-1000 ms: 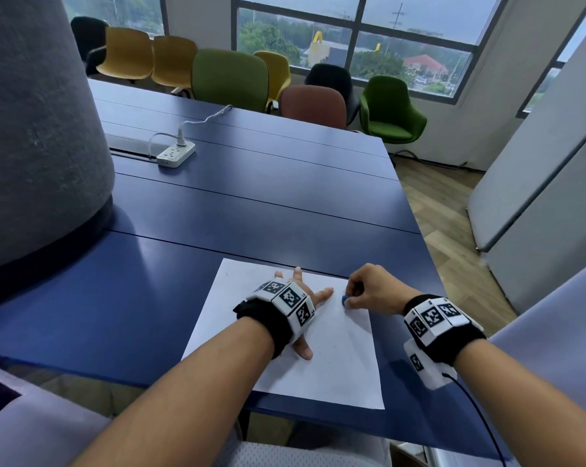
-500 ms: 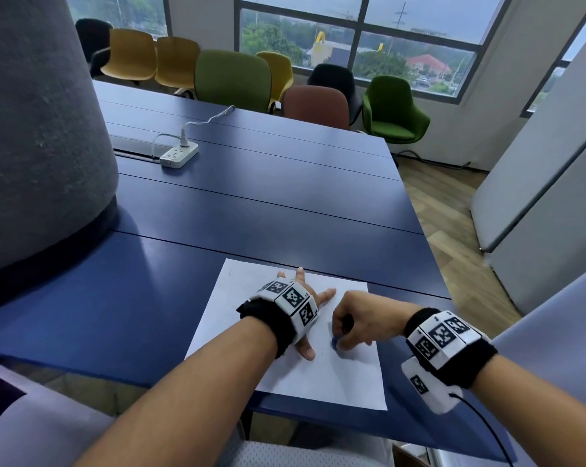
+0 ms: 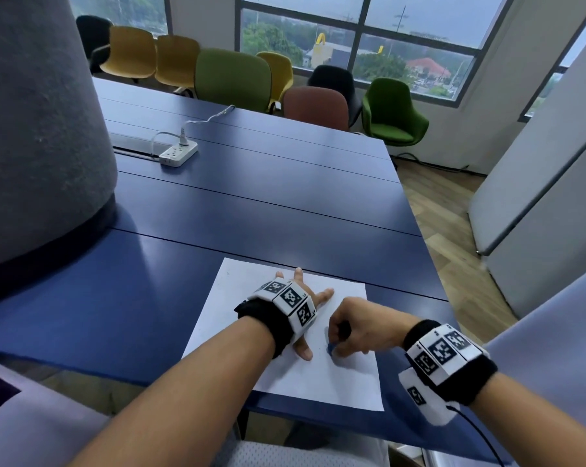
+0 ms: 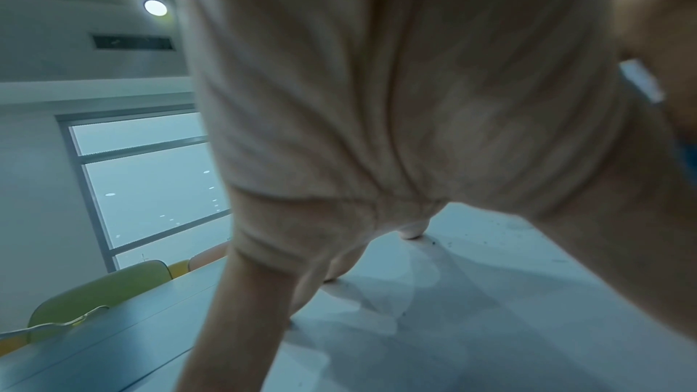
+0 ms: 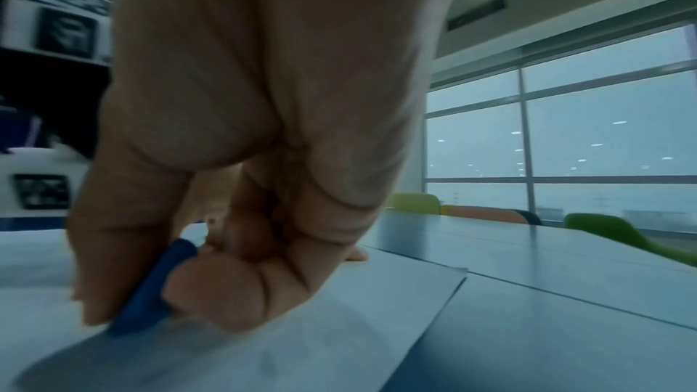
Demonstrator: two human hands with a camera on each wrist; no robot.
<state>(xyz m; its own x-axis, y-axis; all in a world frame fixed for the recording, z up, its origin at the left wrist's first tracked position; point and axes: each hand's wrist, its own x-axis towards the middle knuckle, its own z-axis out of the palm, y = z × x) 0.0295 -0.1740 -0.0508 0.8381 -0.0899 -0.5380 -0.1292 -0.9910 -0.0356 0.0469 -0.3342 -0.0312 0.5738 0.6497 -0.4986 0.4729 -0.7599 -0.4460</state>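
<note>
Right hand [image 3: 359, 326] pinches a blue eraser [image 3: 331, 347] onto the paper [image 3: 318, 382] at lower centre, just right of the flat, pressing left hand [image 3: 318, 297].

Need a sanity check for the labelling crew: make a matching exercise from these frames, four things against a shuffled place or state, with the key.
Things:
1. left hand
2. right hand
3. blue eraser
4. power strip

Place or state:
A. held between fingertips, tip on the white paper
B. on the left side of the blue table, a cable plugged in
C. fingers spread, pressed flat on the white paper
D. fingers curled in a pinch

Pairs: 1-C, 2-D, 3-A, 4-B
</note>
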